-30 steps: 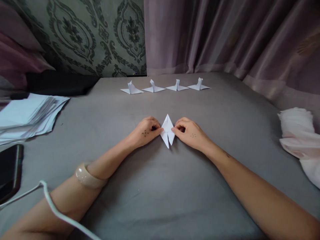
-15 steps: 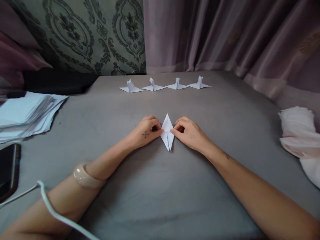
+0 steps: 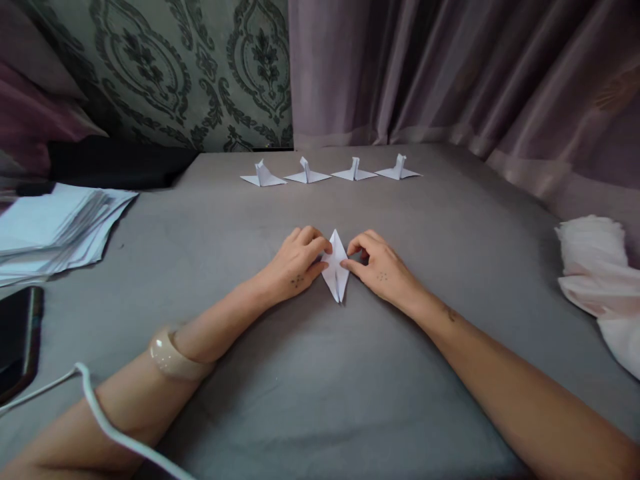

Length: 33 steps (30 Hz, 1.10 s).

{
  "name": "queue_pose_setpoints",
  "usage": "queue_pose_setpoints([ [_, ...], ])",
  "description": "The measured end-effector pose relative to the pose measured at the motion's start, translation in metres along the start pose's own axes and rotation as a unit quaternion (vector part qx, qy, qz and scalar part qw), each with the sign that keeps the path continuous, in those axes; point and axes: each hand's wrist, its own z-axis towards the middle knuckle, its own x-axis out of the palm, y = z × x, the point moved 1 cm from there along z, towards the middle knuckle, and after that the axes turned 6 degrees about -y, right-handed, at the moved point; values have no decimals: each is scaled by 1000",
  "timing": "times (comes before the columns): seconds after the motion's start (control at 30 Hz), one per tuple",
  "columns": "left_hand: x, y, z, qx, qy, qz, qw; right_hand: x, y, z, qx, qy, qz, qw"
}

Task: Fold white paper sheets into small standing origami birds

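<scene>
A white folded paper diamond (image 3: 337, 270) lies on the grey cloth with one point away from me and a split lower end towards me. My left hand (image 3: 299, 261) is at its left edge, the thumb on the paper and the index fingertip on the upper left side. From the right, my right hand (image 3: 377, 265) grips the diamond's right edge, its thumb resting on top; the fingertips underneath are partly hidden. Farther back stands a row of several folded paper cranes (image 3: 355, 171) with wings spread.
At the left is a stack of white paper sheets (image 3: 65, 223), with a dark phone (image 3: 19, 340) nearer me. A white cable (image 3: 107, 427) crosses over my left forearm. Crumpled pale cloth (image 3: 595, 267) lies at the right. Curtains (image 3: 340, 73) and a patterned wall (image 3: 200, 73) border the back.
My left index finger has lifted away from the thumb and moved onto the upper left of the paper. My right fingers have loosened slightly. The diamond stays in place.
</scene>
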Motion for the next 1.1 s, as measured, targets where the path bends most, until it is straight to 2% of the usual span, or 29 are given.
queue_pose_setpoints([
  [0.1,0,-4,-1,63,36,60,996,2,5,-5,-83,28,-12,996],
  [0.23,-2,-15,-3,111,93,134,980,1,15,-15,-129,55,-113,984],
  [0.33,-2,-31,-4,107,133,199,965,-3,25,-21,-157,71,-200,964],
  [0.43,-2,-44,-5,95,148,248,953,-5,32,-24,-171,94,-259,946],
  [0.57,-1,-40,-6,76,130,226,962,-7,34,-23,-169,105,-263,944],
  [0.63,-1,-29,-6,37,107,149,982,-9,32,-22,-152,100,-235,955],
  [0.7,0,-16,-5,-49,54,22,997,-10,28,-20,-128,97,-189,969],
  [0.8,1,-3,-3,-186,-24,-86,978,-10,17,-13,-69,83,-84,991],
  [0.87,2,-1,-2,-201,-39,-97,974,-9,7,-6,9,46,13,999],
  [0.97,5,0,-2,-184,-27,-112,976,-6,-9,4,117,-4,104,988],
  [1.1,12,5,-2,-202,-35,-196,959,0,-17,8,140,-35,154,977],
])
